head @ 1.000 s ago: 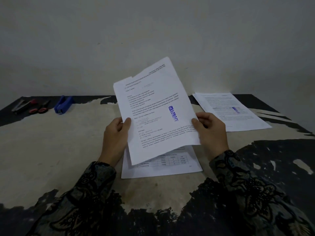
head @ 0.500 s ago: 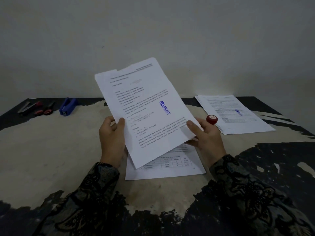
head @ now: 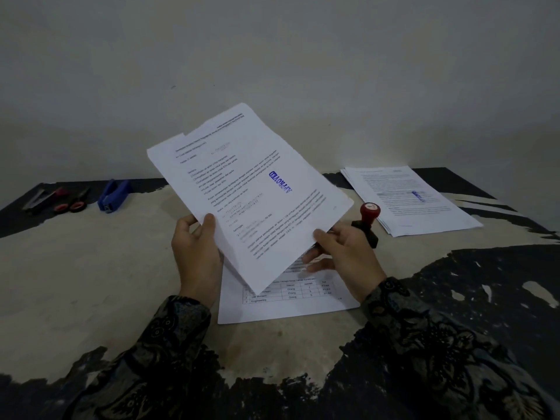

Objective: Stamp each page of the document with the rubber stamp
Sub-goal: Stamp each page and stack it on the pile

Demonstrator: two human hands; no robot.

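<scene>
Tipped further left now, the stamped page [head: 242, 189] uncovers the rubber stamp [head: 368, 221].
Left hand [head: 198, 256] and right hand [head: 348, 253] both pinch its bottom edge (blue mark showing).

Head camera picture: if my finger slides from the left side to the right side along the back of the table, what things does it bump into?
Stapler → red-handled scissors → blue stapler → stamped page held up → rubber stamp → pile of stamped pages.
</scene>
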